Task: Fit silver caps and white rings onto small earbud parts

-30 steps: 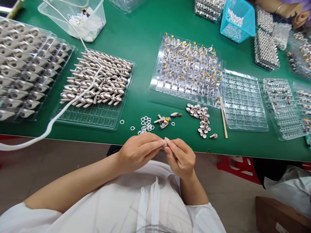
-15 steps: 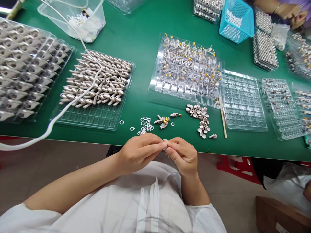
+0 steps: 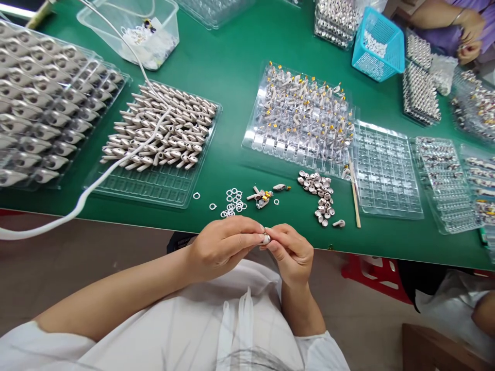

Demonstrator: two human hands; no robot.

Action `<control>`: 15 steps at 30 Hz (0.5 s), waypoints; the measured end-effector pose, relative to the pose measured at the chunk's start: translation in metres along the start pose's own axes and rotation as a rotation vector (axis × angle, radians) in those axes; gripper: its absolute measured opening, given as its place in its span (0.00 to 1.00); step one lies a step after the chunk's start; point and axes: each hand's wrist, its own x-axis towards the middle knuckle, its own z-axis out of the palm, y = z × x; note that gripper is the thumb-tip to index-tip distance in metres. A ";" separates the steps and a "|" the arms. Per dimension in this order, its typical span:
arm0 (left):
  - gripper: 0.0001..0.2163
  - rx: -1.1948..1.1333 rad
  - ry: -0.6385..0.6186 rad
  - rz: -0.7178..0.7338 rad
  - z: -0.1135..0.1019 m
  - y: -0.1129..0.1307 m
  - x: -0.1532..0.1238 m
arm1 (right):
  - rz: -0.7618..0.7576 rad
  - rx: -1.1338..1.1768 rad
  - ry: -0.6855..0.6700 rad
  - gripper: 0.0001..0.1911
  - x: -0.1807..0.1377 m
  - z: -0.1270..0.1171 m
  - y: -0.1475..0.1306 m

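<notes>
My left hand (image 3: 226, 245) and my right hand (image 3: 293, 253) meet at the table's front edge, both pinching one small earbud (image 3: 266, 239) between the fingertips. Only its rounded, pale, shiny end shows; the fingers hide the rest. Just beyond my left hand lie several white rings (image 3: 234, 200). Beside them is a small heap of earbud stems (image 3: 260, 197) with yellow tabs, and one loose earbud piece (image 3: 281, 187) behind it. To the right of my hands are many round earbud caps (image 3: 324, 200) and a single stemmed earbud shell (image 3: 339, 223).
A tray of earbud shells (image 3: 162, 129) stands left, crossed by a white cable (image 3: 112, 167). A filled tray (image 3: 297, 116), a wooden stick (image 3: 355, 198) and a clear tray (image 3: 389, 170) lie right. Behind are a plastic tub (image 3: 166, 44), a blue basket (image 3: 381, 62) and another person's hands (image 3: 469, 38).
My fingers have shifted slightly around the earbud, so its rounded shiny end now shows more. The camera view has moved a little; things on the table stay in place.
</notes>
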 end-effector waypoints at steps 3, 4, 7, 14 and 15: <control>0.06 0.005 0.013 0.009 0.000 0.000 0.001 | -0.007 0.008 0.021 0.14 -0.002 0.001 0.002; 0.06 0.007 0.016 0.013 0.000 0.000 0.001 | -0.008 0.011 0.024 0.13 -0.002 0.002 0.003; 0.07 0.015 0.027 0.027 0.000 -0.001 0.000 | -0.009 0.029 0.028 0.12 -0.002 0.003 0.005; 0.08 0.003 0.039 0.045 0.001 -0.003 -0.001 | 0.017 0.039 0.018 0.11 -0.004 0.002 0.008; 0.08 0.006 0.037 0.045 0.001 -0.003 -0.001 | 0.019 0.023 0.020 0.11 -0.005 0.002 0.009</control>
